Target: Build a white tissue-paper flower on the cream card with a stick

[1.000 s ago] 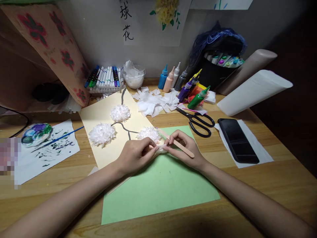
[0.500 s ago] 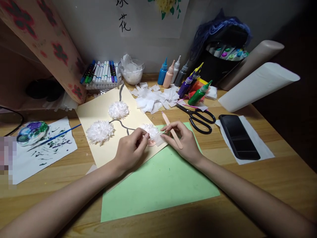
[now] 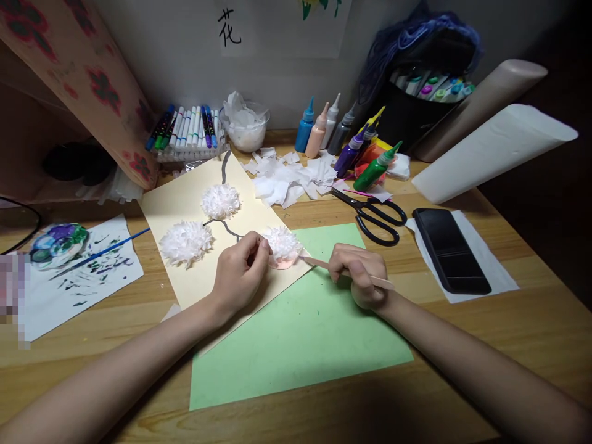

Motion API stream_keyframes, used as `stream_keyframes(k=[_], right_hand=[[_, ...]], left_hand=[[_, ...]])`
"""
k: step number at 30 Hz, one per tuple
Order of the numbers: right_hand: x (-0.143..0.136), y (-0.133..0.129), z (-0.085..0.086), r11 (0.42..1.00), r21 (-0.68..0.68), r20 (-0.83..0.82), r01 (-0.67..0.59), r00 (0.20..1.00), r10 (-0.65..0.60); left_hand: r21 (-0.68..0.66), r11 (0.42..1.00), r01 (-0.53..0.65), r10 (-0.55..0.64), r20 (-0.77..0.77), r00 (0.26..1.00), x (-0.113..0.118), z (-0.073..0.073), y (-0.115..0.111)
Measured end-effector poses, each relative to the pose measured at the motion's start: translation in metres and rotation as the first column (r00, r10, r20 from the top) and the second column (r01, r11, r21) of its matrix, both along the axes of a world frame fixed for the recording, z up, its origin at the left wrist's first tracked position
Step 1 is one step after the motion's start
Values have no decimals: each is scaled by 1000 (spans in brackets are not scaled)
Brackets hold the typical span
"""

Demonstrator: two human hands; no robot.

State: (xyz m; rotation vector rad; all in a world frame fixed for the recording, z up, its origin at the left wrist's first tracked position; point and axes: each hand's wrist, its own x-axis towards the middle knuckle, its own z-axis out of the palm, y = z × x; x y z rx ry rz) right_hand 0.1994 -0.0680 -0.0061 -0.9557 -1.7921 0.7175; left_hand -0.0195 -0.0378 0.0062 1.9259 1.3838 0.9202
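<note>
A cream card (image 3: 259, 185) lies tilted on a green sheet (image 3: 296, 345). It bears painted dark branches and white tissue-paper flowers, two of them complete-looking, at the left (image 3: 186, 242) and top (image 3: 221, 201). The flower on the right (image 3: 282, 242) has a pink painted patch (image 3: 283, 262) along its lower edge. My left hand (image 3: 243, 268) rests on the card just left of that patch, thumb and fingers pinched; whatever they hold is hidden. My right hand (image 3: 361, 271), above the green sheet, grips a wooden craft stick (image 3: 319, 263) whose tip points left at the patch's right side.
White tissue pieces (image 3: 291, 179) are heaped behind the card, near paint bottles (image 3: 317, 132). Black scissors (image 3: 377, 216) and a phone (image 3: 446, 250) lie to the right. A painted paper (image 3: 111, 265) with a blue brush (image 3: 106, 248) is at left. A tissue bowl (image 3: 247, 126) stands behind.
My right hand has moved right and turned, and the craft stick has swung from steep to nearly flat, tip toward the flower. The tissue piece at its fingertips no longer shows there.
</note>
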Motion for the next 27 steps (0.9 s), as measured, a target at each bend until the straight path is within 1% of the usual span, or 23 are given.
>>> stream_keyframes(k=[5, 10, 14, 18, 20, 22, 24, 27], right_hand=[[-2, 4, -1, 1000, 8, 3, -11, 1000, 11], [-3, 5, -1, 999, 21, 46, -31, 998, 30], [-5, 8, -1, 999, -7, 63, -34, 997, 34], [-10, 18, 9, 993, -105, 65, -47, 996, 54], [-14, 24, 15, 980, -198, 47, -29, 998, 39], [-18, 29, 19, 953, -303, -1, 3, 1000, -3], [-20, 31, 18, 930, -367, -71, 30, 996, -60], [-19, 28, 11, 928, -368, -175, 66, 975, -139]], left_hand=[[-30, 999, -16, 16, 9, 1000, 0, 1, 1], [-54, 998, -10, 10, -1, 1000, 0, 1, 1], [-55, 998, -22, 22, 8, 1000, 1, 1, 1], [-72, 997, -31, 32, 18, 999, 1, 2, 2], [-79, 996, -30, 32, 18, 999, 1, 2, 2], [-79, 996, -30, 32, 13, 999, 0, 2, 3], [-79, 996, -32, 33, 11, 999, 0, 2, 3], [-87, 996, -36, 37, 11, 999, 0, 1, 4]])
